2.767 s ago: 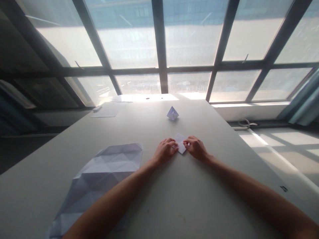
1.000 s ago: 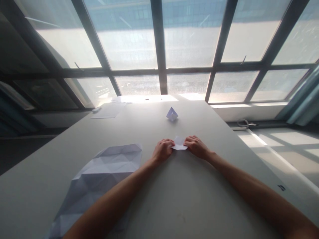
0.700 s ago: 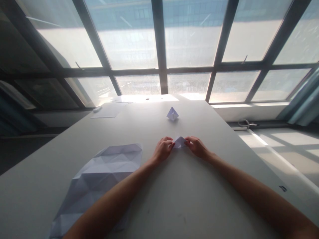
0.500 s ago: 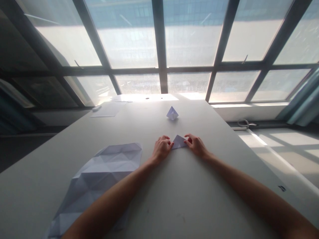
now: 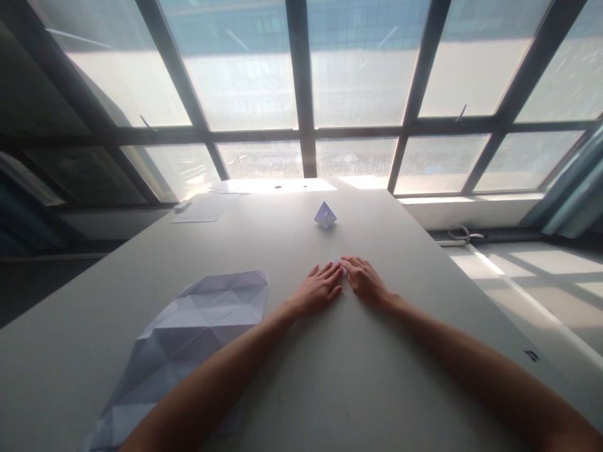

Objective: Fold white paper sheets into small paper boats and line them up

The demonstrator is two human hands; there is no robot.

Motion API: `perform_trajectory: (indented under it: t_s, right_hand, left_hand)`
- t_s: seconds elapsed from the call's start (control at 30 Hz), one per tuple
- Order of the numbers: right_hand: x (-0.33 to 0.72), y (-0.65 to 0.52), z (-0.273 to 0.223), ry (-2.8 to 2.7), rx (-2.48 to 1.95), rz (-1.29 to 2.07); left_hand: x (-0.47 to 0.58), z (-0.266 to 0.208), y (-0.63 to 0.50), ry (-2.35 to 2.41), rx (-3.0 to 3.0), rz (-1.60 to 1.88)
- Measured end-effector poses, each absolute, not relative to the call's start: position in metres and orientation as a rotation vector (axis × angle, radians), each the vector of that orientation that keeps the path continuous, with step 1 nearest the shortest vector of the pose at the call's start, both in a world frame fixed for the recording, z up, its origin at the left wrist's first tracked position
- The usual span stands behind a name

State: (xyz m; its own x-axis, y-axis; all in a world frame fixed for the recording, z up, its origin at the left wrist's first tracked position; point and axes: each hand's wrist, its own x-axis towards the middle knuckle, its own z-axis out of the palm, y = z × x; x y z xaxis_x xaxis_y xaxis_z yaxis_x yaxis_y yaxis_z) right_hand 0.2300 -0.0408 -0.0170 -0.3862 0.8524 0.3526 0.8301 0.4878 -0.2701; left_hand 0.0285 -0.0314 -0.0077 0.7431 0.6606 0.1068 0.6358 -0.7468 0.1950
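Note:
My left hand (image 5: 319,289) lies flat with its fingers stretched out over a small folded paper (image 5: 343,271) on the table. From the other side my right hand (image 5: 363,280) rests on the same paper, fingers extended and pointing up and left. Between and beneath the fingertips only slivers of the white paper show; most of it is covered. Beyond both hands stands a pointed folded paper shape (image 5: 325,215), apart from them.
A large creased paper sheet (image 5: 202,314) is spread at the left, partly under my left forearm. Flat sheets (image 5: 200,208) lie at the far left of the white table (image 5: 377,364). Large windows (image 5: 358,75) rise behind it, and a coiled cable (image 5: 459,233) sits off its right side.
Both hands have moved together over the small folded paper, covering most of it. The left hand went from pinching its edge to lying flat; the right hand also loosened its pinch and flattened.

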Motion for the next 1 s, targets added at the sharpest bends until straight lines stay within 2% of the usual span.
perform_trajectory:
  t_s: [0.23,0.83,1.0]
  right_hand:
    - [0.227,-0.046,-0.027,-2.499,-1.524,0.188]
    - [0.228,-0.054,-0.027,-2.179,-1.949,0.157]
    - [0.229,-0.051,-0.03,-2.172,-1.94,0.166]
  left_hand:
    - [0.026,-0.007,-0.033,1.08,2.795,0.215]
    - [0.021,-0.01,-0.041,1.514,2.628,0.142]
    - [0.026,-0.013,-0.041,1.655,2.615,0.287]
